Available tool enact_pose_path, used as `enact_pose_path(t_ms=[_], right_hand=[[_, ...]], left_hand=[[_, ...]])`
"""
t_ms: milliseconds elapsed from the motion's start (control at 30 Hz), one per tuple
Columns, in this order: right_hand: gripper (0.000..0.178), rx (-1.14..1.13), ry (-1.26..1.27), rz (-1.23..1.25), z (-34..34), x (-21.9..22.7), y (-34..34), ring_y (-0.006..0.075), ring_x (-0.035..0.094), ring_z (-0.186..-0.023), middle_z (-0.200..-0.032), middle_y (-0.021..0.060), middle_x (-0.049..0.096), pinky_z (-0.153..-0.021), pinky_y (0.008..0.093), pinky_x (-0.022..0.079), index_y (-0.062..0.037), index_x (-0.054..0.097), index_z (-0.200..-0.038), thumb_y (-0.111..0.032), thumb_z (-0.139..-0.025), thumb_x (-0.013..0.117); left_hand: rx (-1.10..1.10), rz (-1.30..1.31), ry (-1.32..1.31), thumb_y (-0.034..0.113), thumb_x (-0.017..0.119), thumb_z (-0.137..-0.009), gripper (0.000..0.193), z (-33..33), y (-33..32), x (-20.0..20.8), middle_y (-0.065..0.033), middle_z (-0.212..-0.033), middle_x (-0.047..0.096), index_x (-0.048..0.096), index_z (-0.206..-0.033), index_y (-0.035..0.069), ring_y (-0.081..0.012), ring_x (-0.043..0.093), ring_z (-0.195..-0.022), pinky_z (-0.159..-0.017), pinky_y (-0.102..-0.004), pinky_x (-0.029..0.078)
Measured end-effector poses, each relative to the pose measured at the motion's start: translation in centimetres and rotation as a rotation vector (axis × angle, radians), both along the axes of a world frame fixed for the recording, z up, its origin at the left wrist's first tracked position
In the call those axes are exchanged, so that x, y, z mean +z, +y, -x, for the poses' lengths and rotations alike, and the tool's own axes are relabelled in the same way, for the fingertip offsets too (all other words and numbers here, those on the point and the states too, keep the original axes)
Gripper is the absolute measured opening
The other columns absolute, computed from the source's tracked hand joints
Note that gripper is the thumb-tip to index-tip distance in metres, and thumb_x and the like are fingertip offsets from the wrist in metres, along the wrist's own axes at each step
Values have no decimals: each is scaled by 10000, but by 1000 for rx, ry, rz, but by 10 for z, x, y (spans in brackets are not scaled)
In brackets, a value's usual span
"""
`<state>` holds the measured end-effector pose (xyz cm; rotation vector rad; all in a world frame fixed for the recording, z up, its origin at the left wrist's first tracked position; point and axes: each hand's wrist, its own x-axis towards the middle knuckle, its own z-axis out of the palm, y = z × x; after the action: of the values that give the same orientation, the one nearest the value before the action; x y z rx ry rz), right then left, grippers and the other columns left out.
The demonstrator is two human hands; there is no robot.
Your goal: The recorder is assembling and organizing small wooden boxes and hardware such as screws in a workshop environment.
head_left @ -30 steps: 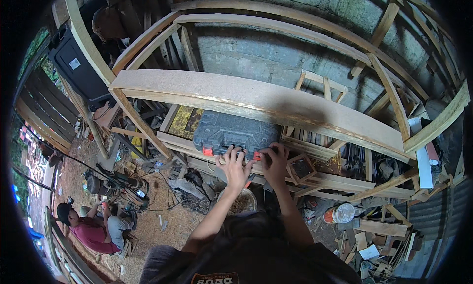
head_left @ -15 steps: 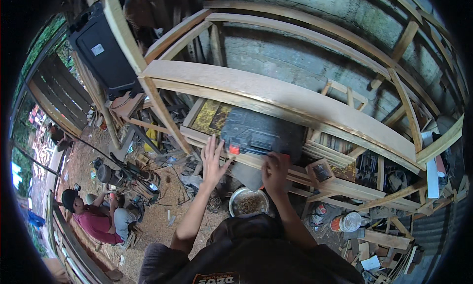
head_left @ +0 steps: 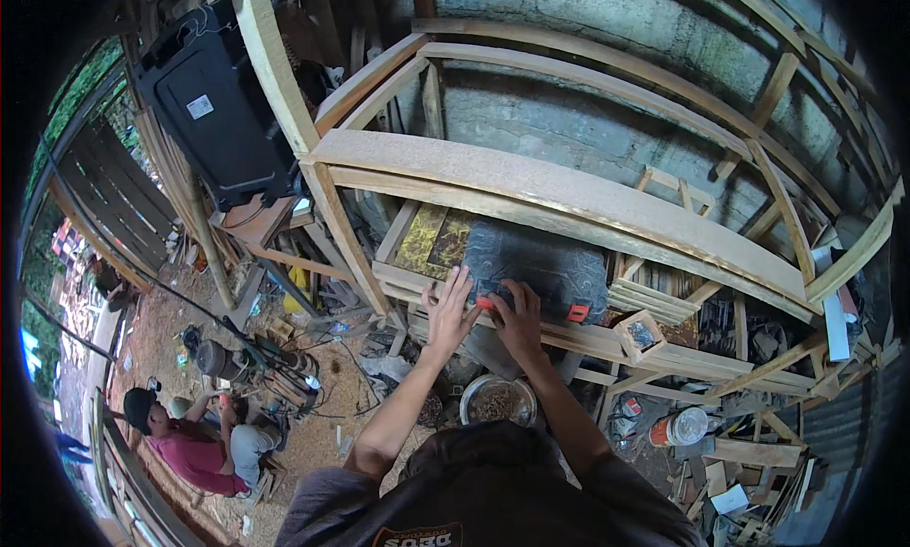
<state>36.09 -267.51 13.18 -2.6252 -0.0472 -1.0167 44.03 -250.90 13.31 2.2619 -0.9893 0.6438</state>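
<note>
A black hard-plastic tool case (head_left: 545, 263) lies closed on the lower wooden rack in front of me. Two red latches sit on its near side; the right latch (head_left: 577, 313) is uncovered. My left hand (head_left: 449, 312) lies at the case's near left corner, fingers spread and stretched out. Beside it, my right hand (head_left: 517, 321) has its fingers bent at the left latch (head_left: 485, 302), partly covering it. A case handle, if between the latches, is hidden behind my right hand.
A pale wooden beam (head_left: 550, 191) crosses just above the case. Below stands a metal bowl (head_left: 499, 401) of brownish bits. A small wooden box (head_left: 640, 336) sits right; a bucket (head_left: 678, 427) is lower right. Another person (head_left: 194, 452) sits low at left. A large black case (head_left: 223, 111) stands upper left.
My right hand has moved left along the case's front, from the right latch to the left one, uncovering the right latch. My left hand stays near the left corner. The whole view has shifted slightly.
</note>
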Motion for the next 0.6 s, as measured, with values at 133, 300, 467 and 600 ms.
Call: enact_pose_path(t_ms=[133,300,467,600], right_hand=[[365,14,-58,-7,3,0,2,396,483,-1275,-1382,103,510,-1044,557,420,-179,703,-1149,-175,-799,808],[311,3,-49,-22,-1,5,2,395,493,-1256,-1379,92,518,-1029,552,429,-177,716,-1108,-200,-812,808],[257,21,-80,25,1,5,0,393,506,-1239,-1366,82,529,-1012,546,444,-177,725,-1078,-213,-833,794],[247,46,-86,45,0,0,-10,390,516,-1229,-1357,85,535,-988,536,460,-178,731,-1080,-215,-841,784]], left_hand=[[-61,26,13,289,834,-804,693,0,5,7,-61,-1594,454,524,-1400,121,-215,388,-1493,-1155,-610,157],[-67,-2,99,305,832,-813,639,-5,5,17,-30,-1585,468,558,-1360,121,-204,408,-1478,-1141,-629,151],[-85,28,83,291,807,-839,597,-3,7,15,-20,-1567,489,567,-1356,113,-201,449,-1440,-1138,-622,155],[-97,21,53,283,803,-841,549,-7,8,12,-28,-1555,503,604,-1322,110,-199,484,-1399,-1131,-610,165]])
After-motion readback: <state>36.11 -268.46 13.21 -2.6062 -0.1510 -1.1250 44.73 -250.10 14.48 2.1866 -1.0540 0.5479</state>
